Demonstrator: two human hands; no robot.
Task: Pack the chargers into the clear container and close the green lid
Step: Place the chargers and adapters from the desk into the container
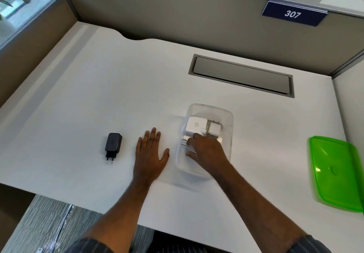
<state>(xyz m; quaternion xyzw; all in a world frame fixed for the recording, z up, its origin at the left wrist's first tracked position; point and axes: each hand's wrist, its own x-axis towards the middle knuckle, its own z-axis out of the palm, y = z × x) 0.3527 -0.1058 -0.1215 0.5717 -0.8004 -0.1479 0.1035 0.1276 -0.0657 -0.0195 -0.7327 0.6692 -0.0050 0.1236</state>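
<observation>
A clear container [226, 115] stands on the white desk right of centre. Inside it lies a white square charger [195, 124] with a smaller white block beside it. My right hand [204, 150] reaches into the container, its fingers closed around a white charger [186, 142] whose metal pins point left. My left hand [150, 152] lies flat on the desk just left of the container, fingers spread, holding nothing. A black charger [112, 143] lies on the desk further left, pins toward me. The green lid [334, 172] rests at the desk's right edge.
A grey cable hatch [242, 74] is set into the desk behind the container. Beige partition walls enclose the back and right, with a blue "307" sign [293, 13]. The desk's front edge runs below my forearms.
</observation>
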